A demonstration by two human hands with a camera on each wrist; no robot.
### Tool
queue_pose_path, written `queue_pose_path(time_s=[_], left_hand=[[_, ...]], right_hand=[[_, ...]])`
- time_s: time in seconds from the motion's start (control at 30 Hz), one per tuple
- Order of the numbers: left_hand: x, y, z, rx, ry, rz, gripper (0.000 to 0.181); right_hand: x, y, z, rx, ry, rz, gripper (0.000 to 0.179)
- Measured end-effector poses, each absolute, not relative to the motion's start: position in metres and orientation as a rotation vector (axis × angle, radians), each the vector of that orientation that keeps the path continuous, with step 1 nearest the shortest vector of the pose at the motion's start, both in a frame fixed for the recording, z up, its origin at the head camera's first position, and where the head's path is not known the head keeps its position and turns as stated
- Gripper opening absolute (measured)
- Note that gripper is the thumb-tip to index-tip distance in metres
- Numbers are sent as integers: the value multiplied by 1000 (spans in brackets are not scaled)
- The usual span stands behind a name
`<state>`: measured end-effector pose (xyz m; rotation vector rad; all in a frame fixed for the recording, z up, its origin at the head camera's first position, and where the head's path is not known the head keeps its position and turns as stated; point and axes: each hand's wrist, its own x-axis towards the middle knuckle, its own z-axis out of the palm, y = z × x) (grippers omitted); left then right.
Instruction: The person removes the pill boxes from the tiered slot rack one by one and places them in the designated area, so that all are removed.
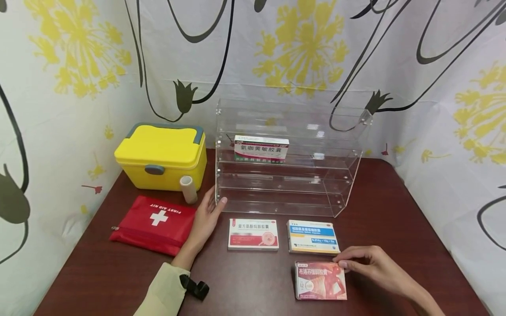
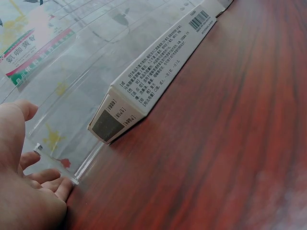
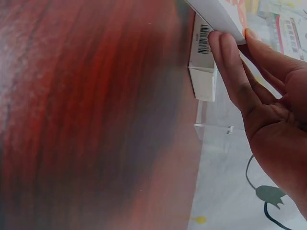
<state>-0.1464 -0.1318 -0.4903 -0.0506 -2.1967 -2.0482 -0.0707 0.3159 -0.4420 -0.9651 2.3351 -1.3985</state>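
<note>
My right hand pinches the upper right corner of a pink medicine box between thumb and fingers. In the right wrist view this box appears raised off the table, with only its end in frame. At the lower left corner of a clear acrylic rack, my left hand grips the side panel, thumb at the front; in the left wrist view some fingers are seen through the plastic. On the table before the rack lie a red-and-white medicine box and a blue-and-white medicine box.
A green-and-white medicine box stands on a rack shelf. Left of the rack are a yellow storage case, a small pale cylinder and a red first aid pouch. Patterned cloth hangs behind the dark wooden table.
</note>
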Motion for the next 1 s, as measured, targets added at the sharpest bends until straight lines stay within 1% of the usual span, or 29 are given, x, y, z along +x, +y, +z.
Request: queue_pose_path(time_s=[0.1,0.43,1.0], left_hand=[[-147,-132,-490,-56,-2191,-2053,63],[-149,-132,-490,-47,-2206,-2044,64],[-147,-132,-492,-34,-2216,-2036,64]], right_hand=[[-71,315,-444,-930,2372,-1370,21],[-72,311,-449,-692,2445,-1274,15],[-69,310,-455,-644,2531,-1216,11]])
